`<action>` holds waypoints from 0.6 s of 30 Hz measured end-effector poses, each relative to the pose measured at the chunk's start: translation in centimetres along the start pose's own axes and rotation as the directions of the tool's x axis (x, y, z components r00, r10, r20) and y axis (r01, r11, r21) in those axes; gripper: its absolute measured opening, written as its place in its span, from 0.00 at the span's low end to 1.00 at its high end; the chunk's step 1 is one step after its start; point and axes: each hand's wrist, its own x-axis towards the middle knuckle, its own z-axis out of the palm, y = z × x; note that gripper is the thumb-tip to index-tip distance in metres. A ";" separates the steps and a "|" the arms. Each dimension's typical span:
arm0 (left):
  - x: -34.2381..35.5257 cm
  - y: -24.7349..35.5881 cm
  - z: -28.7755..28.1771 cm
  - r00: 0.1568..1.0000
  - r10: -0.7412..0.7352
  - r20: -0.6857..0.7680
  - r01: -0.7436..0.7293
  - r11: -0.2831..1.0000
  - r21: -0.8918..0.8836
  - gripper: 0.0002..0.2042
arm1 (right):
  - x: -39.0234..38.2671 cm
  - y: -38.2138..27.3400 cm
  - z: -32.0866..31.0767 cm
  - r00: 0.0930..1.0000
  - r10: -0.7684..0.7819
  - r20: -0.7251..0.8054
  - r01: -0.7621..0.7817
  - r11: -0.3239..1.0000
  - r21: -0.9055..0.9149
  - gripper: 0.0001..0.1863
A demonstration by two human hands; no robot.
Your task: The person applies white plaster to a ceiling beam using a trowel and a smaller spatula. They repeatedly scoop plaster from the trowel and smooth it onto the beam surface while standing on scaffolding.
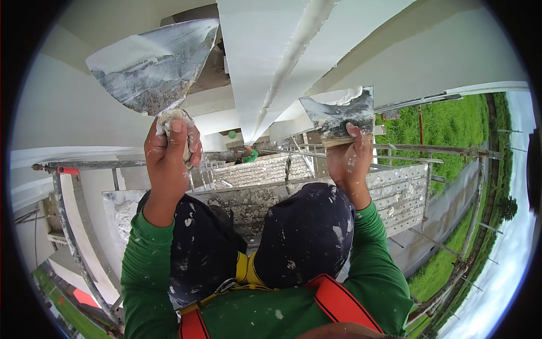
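My left hand (168,155) is closed round the plaster-caked handle of a wide putty knife (155,68), whose blade points up and away, smeared grey and white. In my right hand (351,164) is a filling knife (339,116) with a smaller, squarish blade. Fingers press against this blade, and white plaster lies along its far edge. Both blades are apart from each other. Between them and farther off runs a white beam or wall (248,51) with a rough strip of plaster (291,56) along it.
I squat on a perforated, plaster-splashed scaffold platform (401,195). Pipe rails (451,150) run along the right, and a bent scaffold pole (73,243) stands at left. Far below, a person in green (248,155) is visible. Grass (451,124) lies beyond at right.
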 end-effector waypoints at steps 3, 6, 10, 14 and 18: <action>-2.4 -0.8 0.8 0.993 -0.001 0.121 0.018 0.990 -0.142 0.20 | -0.9 -0.1 -1.7 0.975 -0.221 0.035 0.221 0.928 -0.299 0.22; -5.2 -1.2 1.1 0.970 -0.011 0.244 0.043 0.991 -0.124 0.25 | -2.3 -3.4 3.5 0.987 -0.061 0.145 0.067 0.997 -0.036 0.28; -5.3 -1.1 3.0 0.874 -0.151 0.463 0.200 0.978 -0.058 0.29 | -3.1 -6.9 9.2 0.895 -0.002 0.446 -0.075 0.985 0.155 0.27; -5.1 -1.1 3.2 0.864 -0.168 0.475 0.259 0.957 -0.133 0.25 | 0.2 -3.5 10.6 0.349 -0.306 0.886 0.634 0.773 0.017 0.15; -4.1 -0.9 0.6 0.924 -0.115 0.364 0.173 0.976 -0.131 0.29 | 1.3 4.4 2.4 0.679 0.106 0.726 0.343 0.829 -0.441 0.12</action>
